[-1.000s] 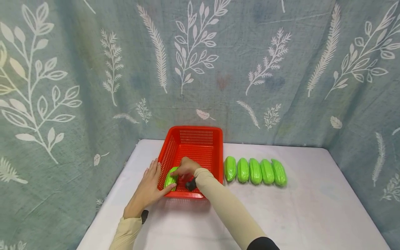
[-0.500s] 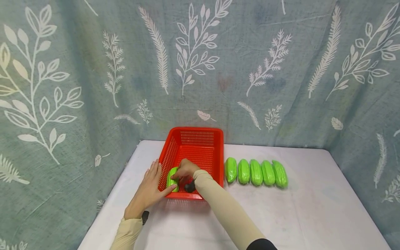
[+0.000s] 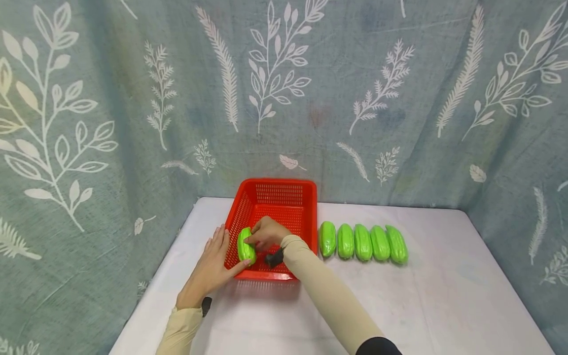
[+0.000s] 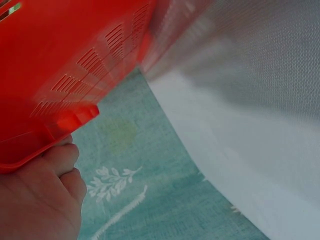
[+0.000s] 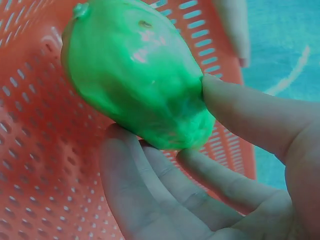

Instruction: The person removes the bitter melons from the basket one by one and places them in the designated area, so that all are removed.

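My right hand (image 3: 269,233) reaches into a red plastic basket (image 3: 284,275) and pinches a glossy green oblong fruit (image 3: 246,246). In the right wrist view, the thumb is on one side of the fruit (image 5: 135,70) and the fingertips meet its lower end; a small stem nub shows at the far end. The fruit is tilted beside the basket's left wall. My left hand (image 3: 210,268) rests at the front left corner of the basket, fingers stretched along the left rim and thumb across the corner, close to the fruit. The left wrist view shows fingers against the rim's outside.
Several similar green fruits (image 3: 363,243) lie side by side in a row right of the basket, on a white-covered table (image 3: 355,296). A patterned grey-green cloth (image 3: 284,123) hangs behind and along both sides.
My right hand has moved slightly up and away from the basket's front, bringing the green fruit with it; the fruit now tilts the other way. The left hand stays at the rim.
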Action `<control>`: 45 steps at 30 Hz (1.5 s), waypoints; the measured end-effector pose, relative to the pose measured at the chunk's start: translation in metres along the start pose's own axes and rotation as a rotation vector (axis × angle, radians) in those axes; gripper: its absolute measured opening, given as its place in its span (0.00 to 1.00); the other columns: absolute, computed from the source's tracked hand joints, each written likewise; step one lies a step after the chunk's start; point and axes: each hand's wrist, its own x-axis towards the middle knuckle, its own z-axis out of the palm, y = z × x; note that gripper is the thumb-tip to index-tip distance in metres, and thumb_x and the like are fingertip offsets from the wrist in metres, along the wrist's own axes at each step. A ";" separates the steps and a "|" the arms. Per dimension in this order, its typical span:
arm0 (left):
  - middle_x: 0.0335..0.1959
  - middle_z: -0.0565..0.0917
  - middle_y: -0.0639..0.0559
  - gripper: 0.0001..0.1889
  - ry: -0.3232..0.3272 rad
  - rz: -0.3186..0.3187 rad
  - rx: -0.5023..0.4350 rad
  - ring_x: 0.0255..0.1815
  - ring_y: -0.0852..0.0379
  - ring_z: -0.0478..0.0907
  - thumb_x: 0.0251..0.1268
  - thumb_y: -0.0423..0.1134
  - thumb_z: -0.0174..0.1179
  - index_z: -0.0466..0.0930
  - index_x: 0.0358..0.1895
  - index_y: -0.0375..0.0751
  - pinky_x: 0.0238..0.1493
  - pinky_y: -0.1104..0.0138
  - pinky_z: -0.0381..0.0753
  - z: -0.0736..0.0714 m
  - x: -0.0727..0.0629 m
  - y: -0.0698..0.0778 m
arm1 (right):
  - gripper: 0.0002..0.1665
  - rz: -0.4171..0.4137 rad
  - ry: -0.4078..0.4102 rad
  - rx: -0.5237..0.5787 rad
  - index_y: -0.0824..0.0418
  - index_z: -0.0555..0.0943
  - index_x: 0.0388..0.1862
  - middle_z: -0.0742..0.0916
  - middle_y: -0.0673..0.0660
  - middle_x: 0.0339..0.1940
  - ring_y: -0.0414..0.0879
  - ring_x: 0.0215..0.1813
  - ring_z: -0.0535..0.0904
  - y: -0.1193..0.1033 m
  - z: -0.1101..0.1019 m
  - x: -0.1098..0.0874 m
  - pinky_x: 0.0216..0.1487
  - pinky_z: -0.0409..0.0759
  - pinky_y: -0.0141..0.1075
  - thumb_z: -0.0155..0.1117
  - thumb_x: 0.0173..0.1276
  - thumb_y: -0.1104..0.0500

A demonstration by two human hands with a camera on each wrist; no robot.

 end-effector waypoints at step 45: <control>0.87 0.40 0.38 0.62 0.009 0.003 -0.015 0.88 0.36 0.39 0.62 0.74 0.60 0.44 0.83 0.29 0.84 0.41 0.46 0.002 0.003 -0.001 | 0.27 -0.118 0.135 0.183 0.65 0.78 0.69 0.86 0.67 0.61 0.51 0.49 0.88 0.013 -0.093 -0.071 0.55 0.88 0.53 0.66 0.75 0.56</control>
